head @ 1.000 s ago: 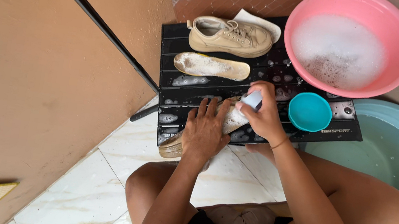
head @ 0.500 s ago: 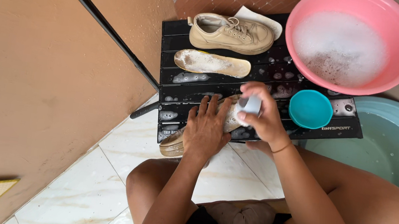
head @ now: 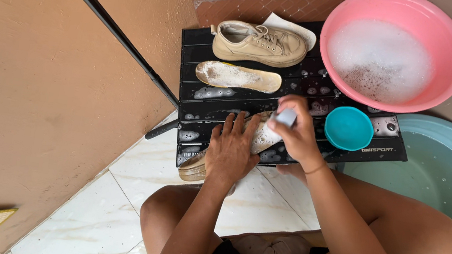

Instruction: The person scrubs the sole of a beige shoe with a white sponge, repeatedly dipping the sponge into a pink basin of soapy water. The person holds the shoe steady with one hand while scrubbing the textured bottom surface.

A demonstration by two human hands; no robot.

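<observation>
Pressing my left hand [head: 231, 152] flat on a soapy beige shoe [head: 215, 158] lying on the black slatted board [head: 242, 96], I'm gripping a small brush [head: 286, 117] in my right hand [head: 296, 137]; teal cup [head: 349, 128], pink basin [head: 396, 48] holding foamy water.

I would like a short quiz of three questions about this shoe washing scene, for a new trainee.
1. True or false: the left hand presses down on the soapy shoe.
2. What fills the pink basin? A) sand B) foamy water C) clothes
3. Which small thing stands beside the right hand on the black board?

Key:
1. True.
2. B.
3. The teal cup.
</observation>
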